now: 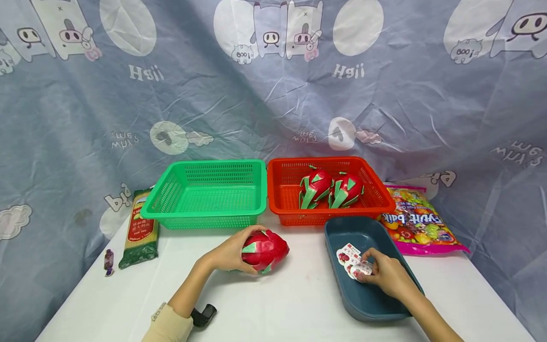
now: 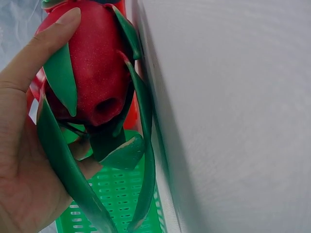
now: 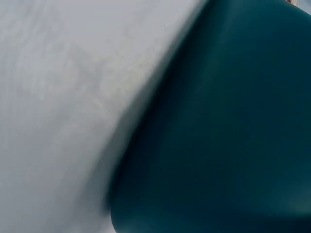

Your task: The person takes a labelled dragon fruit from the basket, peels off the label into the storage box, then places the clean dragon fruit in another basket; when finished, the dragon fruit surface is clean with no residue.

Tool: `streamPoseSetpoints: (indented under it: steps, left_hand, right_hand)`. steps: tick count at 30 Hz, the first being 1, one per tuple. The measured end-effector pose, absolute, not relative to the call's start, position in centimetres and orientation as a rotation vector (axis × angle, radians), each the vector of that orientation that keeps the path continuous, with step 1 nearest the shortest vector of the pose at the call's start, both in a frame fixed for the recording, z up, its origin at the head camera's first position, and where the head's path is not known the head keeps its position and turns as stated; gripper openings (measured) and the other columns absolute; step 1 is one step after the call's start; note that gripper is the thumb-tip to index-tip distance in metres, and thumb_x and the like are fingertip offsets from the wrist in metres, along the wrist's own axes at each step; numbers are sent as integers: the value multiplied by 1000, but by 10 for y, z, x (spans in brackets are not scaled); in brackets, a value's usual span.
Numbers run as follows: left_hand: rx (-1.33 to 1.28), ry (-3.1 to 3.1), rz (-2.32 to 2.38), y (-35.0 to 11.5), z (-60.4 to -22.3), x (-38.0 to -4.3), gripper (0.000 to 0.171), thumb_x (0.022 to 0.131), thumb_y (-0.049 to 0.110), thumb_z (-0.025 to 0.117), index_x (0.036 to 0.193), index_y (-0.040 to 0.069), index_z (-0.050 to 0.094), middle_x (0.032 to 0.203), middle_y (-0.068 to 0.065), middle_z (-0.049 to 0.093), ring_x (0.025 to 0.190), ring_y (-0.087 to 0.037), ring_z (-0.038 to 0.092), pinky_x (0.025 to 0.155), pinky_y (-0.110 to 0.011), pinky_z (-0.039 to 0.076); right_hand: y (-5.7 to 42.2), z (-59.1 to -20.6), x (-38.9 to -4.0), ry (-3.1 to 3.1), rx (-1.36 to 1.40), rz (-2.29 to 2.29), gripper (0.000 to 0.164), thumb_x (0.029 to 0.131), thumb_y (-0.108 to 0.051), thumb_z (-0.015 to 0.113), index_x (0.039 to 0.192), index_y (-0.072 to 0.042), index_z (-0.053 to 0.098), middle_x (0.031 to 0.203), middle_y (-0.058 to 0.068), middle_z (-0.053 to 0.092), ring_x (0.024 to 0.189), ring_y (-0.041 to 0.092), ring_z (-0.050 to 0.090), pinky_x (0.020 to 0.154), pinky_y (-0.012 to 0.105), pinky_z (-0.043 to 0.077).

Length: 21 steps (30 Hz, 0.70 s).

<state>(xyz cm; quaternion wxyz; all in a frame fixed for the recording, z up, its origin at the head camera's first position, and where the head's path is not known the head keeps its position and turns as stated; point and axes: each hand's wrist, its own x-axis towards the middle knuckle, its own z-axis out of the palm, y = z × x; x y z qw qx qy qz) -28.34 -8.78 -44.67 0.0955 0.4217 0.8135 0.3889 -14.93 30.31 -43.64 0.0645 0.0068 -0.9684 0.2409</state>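
My left hand point(image 1: 232, 254) grips a red dragon fruit point(image 1: 266, 250) with green leaf-like scales, low over the table in front of the baskets. In the left wrist view, the thumb lies across the red skin of the dragon fruit point(image 2: 92, 58), and long green scales hang past the palm. Inside the dark blue bin point(image 1: 372, 301), my right hand point(image 1: 386, 274) pinches at a white label point(image 1: 362, 270) between thumb and forefinger. More white labels point(image 1: 348, 254) printed with red fruit lie in the bin beside the fingertips. The right wrist view shows only the bin's wall point(image 3: 218, 126) and the tabletop.
A green basket point(image 1: 207, 222) stands behind the left hand. Next to it, a red basket point(image 1: 307, 218) holds two dragon fruits point(image 1: 317, 186). A pasta packet point(image 1: 140, 230) and a wrapped candy point(image 1: 108, 260) lie at left. At right lies a pink candy bag point(image 1: 420, 221).
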Motion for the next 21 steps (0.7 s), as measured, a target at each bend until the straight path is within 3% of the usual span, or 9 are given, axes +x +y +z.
streamPoseSetpoints:
  steps: [14, 21]
  left_hand:
    - [1240, 2422, 1134, -88, -446, -284, 99, 59, 36, 87, 137, 39, 26, 129, 13, 39, 120, -11, 37, 81, -27, 48]
    - [1241, 2419, 1136, -88, -447, -284, 99, 59, 35, 87, 137, 38, 26, 129, 13, 39, 120, -11, 37, 80, -27, 48]
  right_hand:
    - [302, -441, -152, -2952, 17, 651, 42, 66, -19, 83, 96, -12, 56, 57, -3, 42, 48, 12, 39, 43, 26, 30]
    - [301, -442, -151, -3023, -75, 626, 51, 66, -22, 83, 108, -9, 56, 58, -1, 45, 49, 13, 42, 44, 29, 34]
